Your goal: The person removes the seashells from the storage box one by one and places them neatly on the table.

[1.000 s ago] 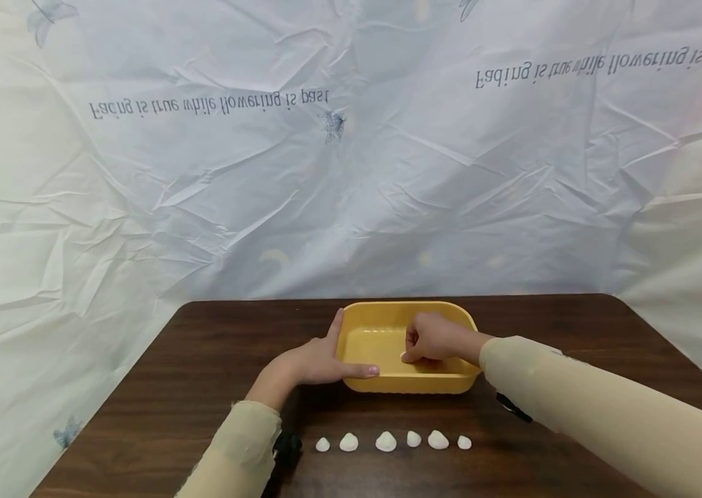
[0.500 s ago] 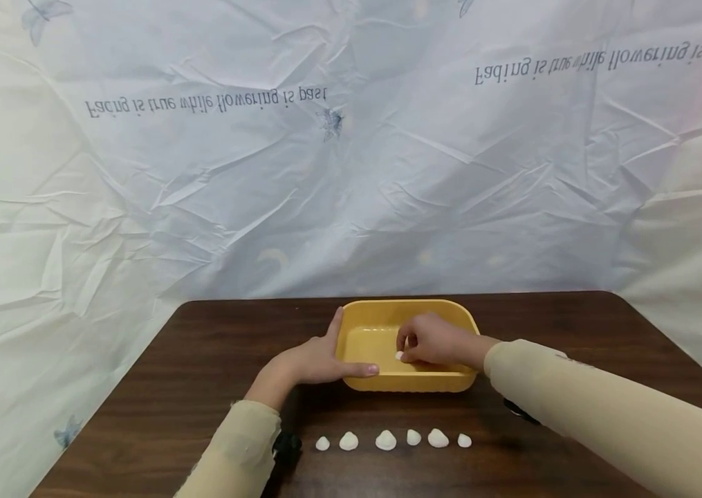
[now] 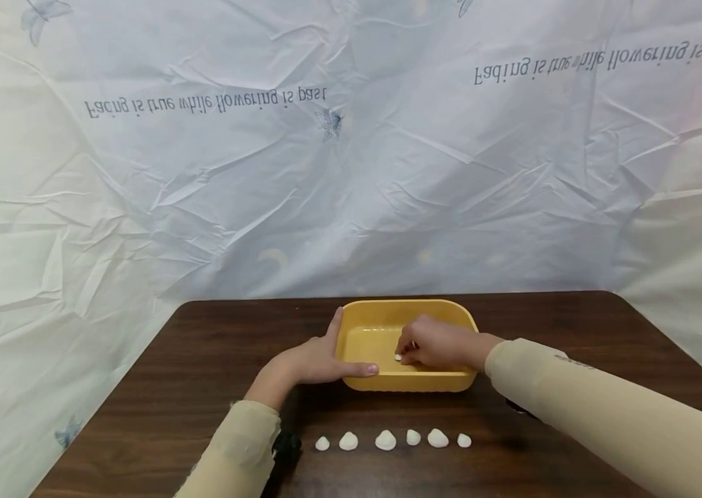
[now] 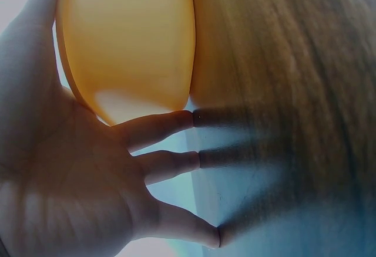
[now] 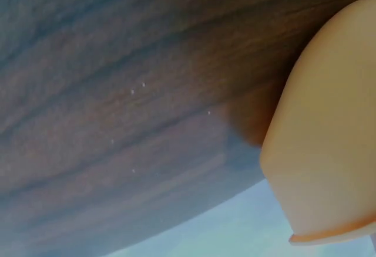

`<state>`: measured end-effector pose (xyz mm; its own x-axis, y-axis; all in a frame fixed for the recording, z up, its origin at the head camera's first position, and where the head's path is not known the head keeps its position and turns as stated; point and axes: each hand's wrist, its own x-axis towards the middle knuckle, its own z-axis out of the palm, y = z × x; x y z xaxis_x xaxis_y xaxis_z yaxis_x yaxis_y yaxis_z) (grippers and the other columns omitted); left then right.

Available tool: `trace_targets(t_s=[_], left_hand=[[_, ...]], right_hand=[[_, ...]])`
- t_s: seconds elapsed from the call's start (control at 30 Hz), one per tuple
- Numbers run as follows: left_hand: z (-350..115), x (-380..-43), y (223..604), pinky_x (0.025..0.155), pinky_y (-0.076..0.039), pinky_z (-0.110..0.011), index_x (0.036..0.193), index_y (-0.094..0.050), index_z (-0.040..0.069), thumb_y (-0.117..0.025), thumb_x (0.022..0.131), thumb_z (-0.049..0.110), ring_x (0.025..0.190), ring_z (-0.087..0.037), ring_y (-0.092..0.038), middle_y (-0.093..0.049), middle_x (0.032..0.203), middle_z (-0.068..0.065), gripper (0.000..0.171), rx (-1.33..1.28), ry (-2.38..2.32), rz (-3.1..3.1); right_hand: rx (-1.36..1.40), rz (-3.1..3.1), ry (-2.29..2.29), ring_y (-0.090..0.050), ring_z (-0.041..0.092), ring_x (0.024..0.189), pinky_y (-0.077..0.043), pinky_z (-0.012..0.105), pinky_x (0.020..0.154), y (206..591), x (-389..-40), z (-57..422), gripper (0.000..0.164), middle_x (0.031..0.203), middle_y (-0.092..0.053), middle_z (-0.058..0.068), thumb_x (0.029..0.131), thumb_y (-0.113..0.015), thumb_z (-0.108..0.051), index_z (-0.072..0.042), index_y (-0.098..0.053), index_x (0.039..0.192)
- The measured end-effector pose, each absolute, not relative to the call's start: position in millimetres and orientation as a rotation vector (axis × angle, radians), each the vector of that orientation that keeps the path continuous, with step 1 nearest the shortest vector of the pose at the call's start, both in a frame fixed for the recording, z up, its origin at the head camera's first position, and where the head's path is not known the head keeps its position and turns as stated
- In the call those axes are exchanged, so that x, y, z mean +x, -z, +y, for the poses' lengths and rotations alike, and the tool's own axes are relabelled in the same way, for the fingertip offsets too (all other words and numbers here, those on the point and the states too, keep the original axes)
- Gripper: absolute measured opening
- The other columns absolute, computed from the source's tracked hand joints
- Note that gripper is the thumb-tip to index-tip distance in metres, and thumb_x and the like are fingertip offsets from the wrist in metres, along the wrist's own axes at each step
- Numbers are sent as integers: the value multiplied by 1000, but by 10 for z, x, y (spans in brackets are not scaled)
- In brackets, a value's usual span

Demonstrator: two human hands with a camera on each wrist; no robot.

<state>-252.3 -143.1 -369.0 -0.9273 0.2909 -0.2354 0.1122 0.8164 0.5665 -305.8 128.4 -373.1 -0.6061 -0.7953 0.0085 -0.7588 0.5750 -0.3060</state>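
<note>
A yellow plastic basin (image 3: 413, 383) stands on the table towards its far side. Inside it, my right hand (image 3: 440, 342) pinches a small white seashell (image 3: 398, 357) between thumb and fingers, low over the basin floor. At the basin's left end rests my left hand (image 3: 310, 361), its thumb lying straight along the near rim and another finger stretched up the left side. In the left wrist view, other straight fingers (image 4: 176, 219) spread beside the basin (image 4: 129, 46), tips down at the tabletop. The right wrist view has the basin's outer wall (image 5: 329, 116), with the hand itself hidden.
A row of several white seashells (image 3: 386, 440) lies on the dark wooden table (image 3: 220, 366), nearer to me than the basin. Behind the table hangs a creased pale cloth (image 3: 351, 207) with printed writing. A black wrist device (image 3: 287, 447) sits under the left sleeve.
My right hand has shifted slightly left within the basin, the small seashell still pinched. The left hand, the basin and the row of shells have kept their places.
</note>
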Motion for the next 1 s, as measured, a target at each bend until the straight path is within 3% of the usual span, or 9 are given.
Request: trace_targets(t_s=[0.23,0.73,0.87,1.0], left_hand=[[-1425,-2510,3683,89,-49,-41,170,19,27,-77,79,79,98,-22,-62,-67,107,-10,142,328,-845,2657],[-1456,-2521,3692,93,-49,-41,171,17,26,-77,78,80,102,-20,-63,-68,112,-10,143,328,-863,2660],[-1445,-2521,3692,98,-50,-43,171,15,25,-77,78,79,106,-21,-63,-69,119,-14,142,328,-863,2668],[-1442,-2529,3689,96,-50,-42,171,17,25,-78,79,78,103,-20,-63,-69,112,-12,142,344,-863,2669]], right_hand=[[-1105,2681,614,-57,6,74,-50,25,70,3617,-3048,1342,5,86,-69,-6,98,-78,-18,-14,-79,101],[-1052,2691,616,-30,10,58,-38,28,64,3040,-2960,1426,12,65,-37,-5,102,-73,-16,-9,-77,110],[-1029,2689,632,-29,11,58,-38,28,64,2929,-2886,1503,12,65,-33,-6,102,-73,-16,-9,-76,110],[-1066,2706,645,-29,9,60,-39,28,65,2833,-2778,1625,12,66,-33,-6,100,-76,-18,-9,-77,108]])
